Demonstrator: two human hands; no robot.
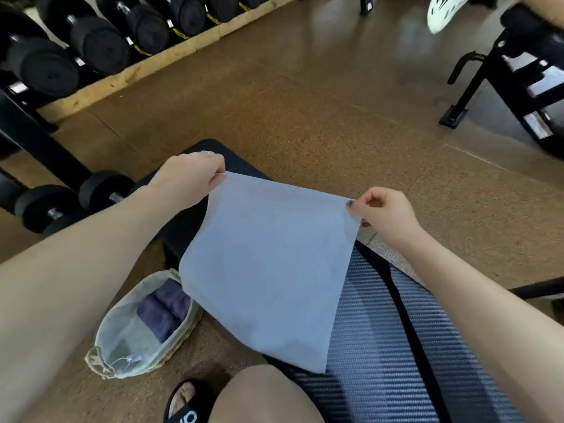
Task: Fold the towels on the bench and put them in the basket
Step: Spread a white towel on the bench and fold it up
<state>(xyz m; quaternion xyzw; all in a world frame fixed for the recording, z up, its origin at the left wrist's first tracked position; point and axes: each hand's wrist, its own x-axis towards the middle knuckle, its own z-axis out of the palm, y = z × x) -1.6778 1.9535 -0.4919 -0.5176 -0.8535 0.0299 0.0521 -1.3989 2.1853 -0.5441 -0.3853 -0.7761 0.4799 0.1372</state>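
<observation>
Both hands, left hand (189, 175) and right hand (384, 213), pinch towel (268, 267) corners; basket (122, 355) holds dark folded towels (164, 309).

Pale blue towel (265, 270), ribbed grey bench (381, 346)

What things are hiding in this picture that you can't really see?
Head view:
- Bench top: partly covered by the light blue towel, so any other towels there stay unseen.
- Basket: its far end sits behind the towel; how many dark folded towels are inside is unclear.
- White shoe: cut off by the top edge.
</observation>
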